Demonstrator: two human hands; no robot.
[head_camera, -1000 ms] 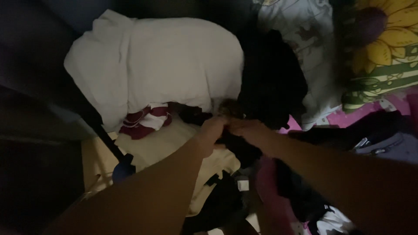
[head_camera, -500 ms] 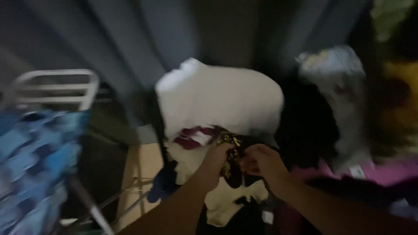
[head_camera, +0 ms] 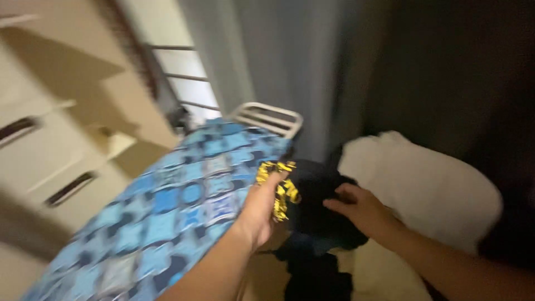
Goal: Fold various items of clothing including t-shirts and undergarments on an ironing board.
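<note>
My left hand (head_camera: 261, 210) grips the yellow-and-black patterned edge of a dark garment (head_camera: 312, 189) and lifts it beside the end of an ironing board (head_camera: 167, 217) with a blue patterned cover. On the black cloth, a little to the right, my right hand (head_camera: 361, 209) holds the same garment. The cloth hangs down between my two forearms. The picture is blurred by motion.
A metal iron rest (head_camera: 266, 118) sticks out at the board's far end. A white pillow or bundle (head_camera: 429, 184) lies right of the garment. Grey curtains (head_camera: 290, 61) hang behind. Pale drawers with dark handles (head_camera: 67, 167) stand at the left.
Both hands have lifted the dark garment off the pile of clothes and carried it left toward the ironing board. My view has swung left and up.
</note>
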